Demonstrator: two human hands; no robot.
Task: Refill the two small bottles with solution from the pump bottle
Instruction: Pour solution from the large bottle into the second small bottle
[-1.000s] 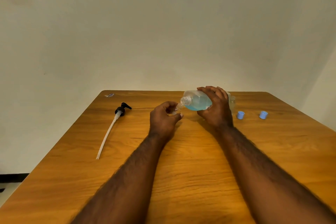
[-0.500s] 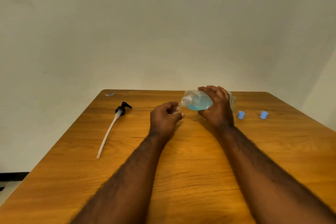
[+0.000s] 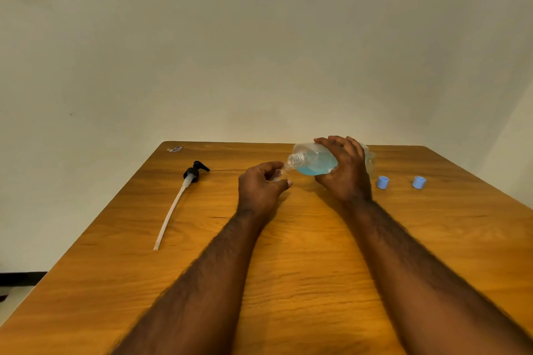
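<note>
Blue solution pools low in the tilted pump bottle [image 3: 313, 160], which the right hand [image 3: 344, 173] grips round its body. Little has shifted over the last second: the open mouth stays just above the small bottle [image 3: 281, 171] pinched by the left hand [image 3: 261, 186], so the first refill seems underway.

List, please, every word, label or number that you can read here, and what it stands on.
None is readable.
Pump bottle: no label visible.
Scrap at the table's far left corner: print, if any, too small to read.
Small bottle and blue caps: no marks visible.
</note>
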